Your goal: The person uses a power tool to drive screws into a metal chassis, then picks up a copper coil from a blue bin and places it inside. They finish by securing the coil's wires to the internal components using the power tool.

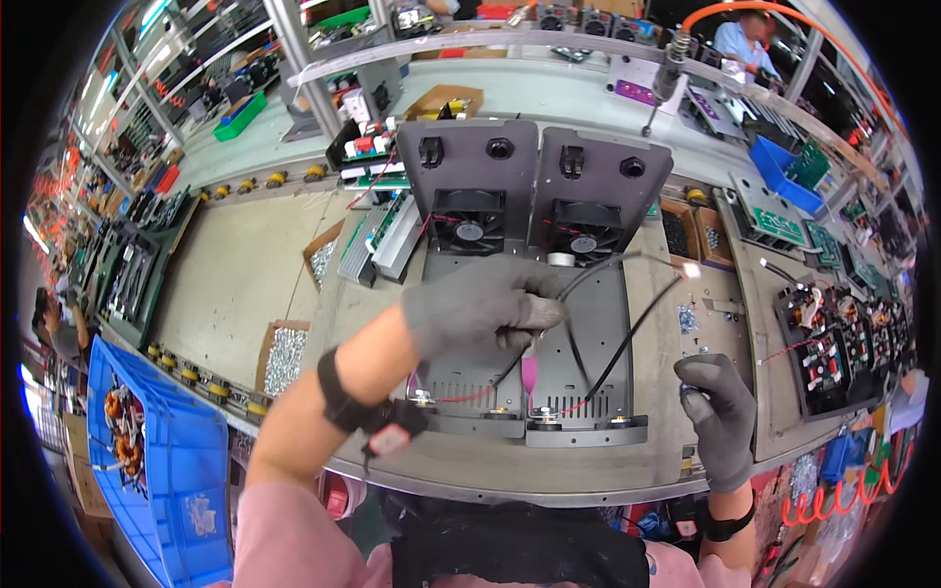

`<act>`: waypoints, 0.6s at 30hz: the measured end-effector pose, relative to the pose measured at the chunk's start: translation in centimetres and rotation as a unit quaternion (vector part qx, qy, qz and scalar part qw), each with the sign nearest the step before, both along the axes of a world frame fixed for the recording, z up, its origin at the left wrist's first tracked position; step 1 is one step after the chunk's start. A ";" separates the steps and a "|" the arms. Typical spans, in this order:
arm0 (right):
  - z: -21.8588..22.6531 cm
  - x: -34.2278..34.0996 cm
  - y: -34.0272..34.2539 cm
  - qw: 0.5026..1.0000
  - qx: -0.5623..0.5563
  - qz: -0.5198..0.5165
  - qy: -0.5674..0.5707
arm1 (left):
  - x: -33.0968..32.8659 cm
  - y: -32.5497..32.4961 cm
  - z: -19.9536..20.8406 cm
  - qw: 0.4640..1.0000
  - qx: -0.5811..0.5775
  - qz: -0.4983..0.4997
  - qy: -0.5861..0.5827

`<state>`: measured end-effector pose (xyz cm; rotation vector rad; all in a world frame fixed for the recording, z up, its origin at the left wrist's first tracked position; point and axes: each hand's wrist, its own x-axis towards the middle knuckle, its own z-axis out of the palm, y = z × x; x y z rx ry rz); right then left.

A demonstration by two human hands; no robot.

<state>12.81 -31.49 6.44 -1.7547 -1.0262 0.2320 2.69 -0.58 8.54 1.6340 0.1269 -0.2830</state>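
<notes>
My left hand [490,304], in a grey glove, is closed above two dark metal chassis panels. A black cable [637,328] and a purple strip [529,377] lie close to its fingers, but what the fingers hold is hidden. My right hand [720,412], also gloved, is curled at the bench's right side, with a tiny shiny bit at its fingertips too small to name. The left chassis [470,157] and the right chassis [606,162] stand side by side, each with a black fan mounted at its upright back plate. Metal posts [544,416] sit near the right chassis's front edge.
Screws fill a cardboard tray [284,358] on the left. A blue crate [157,461] stands lower left. Loose screws [689,318] lie to the right, near circuit assemblies [843,343]. An electric screwdriver [669,73] hangs above the back right. Heatsinks [382,240] lie left of the chassis.
</notes>
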 end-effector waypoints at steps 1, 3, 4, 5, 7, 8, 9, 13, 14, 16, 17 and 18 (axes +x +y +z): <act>0.1 -0.2 0.2 1.000 0.022 0.001 0.002 | -0.4 -1.2 0.3 1.000 0.001 -0.013 -0.003; 0.4 -0.9 1.1 0.996 0.083 0.008 0.040 | -1.7 -3.4 0.7 0.951 -0.274 0.109 -0.095; 0.6 -1.2 1.7 0.996 0.086 -0.003 0.037 | -1.5 -4.4 0.4 0.953 -0.272 0.098 -0.094; 0.9 -1.5 2.4 0.989 0.116 0.000 0.089 | -1.2 -5.7 0.1 0.940 -0.305 0.127 -0.087; 1.2 -2.0 3.2 0.978 0.148 -0.008 0.144 | -0.5 -7.1 -1.0 0.939 -0.290 0.172 -0.070; 1.5 -2.0 3.4 0.979 0.150 -0.015 0.140 | -0.3 -7.4 -1.2 0.940 -0.290 0.165 -0.070; 1.9 -1.9 3.6 0.991 0.119 -0.005 0.055 | -0.1 -7.8 -1.4 0.948 -0.268 0.162 -0.056; 2.0 -1.7 4.2 0.986 0.070 -0.031 -0.149 | 0.5 -8.8 -1.9 0.964 -0.216 0.144 -0.051; 1.8 -1.6 4.2 0.972 0.059 -0.034 -0.225 | 0.6 -9.0 -2.0 0.967 -0.202 0.145 -0.056; 1.7 -1.3 4.2 0.956 0.033 -0.038 -0.288 | 0.6 -9.5 -1.6 0.966 -0.208 0.149 -0.023; 1.7 -1.2 4.2 0.945 0.010 -0.036 -0.325 | 0.6 -9.7 -1.4 0.965 -0.214 0.153 0.013; 1.7 -1.1 4.2 0.932 -0.013 -0.034 -0.362 | 0.6 -9.8 -0.9 0.964 -0.215 0.155 0.012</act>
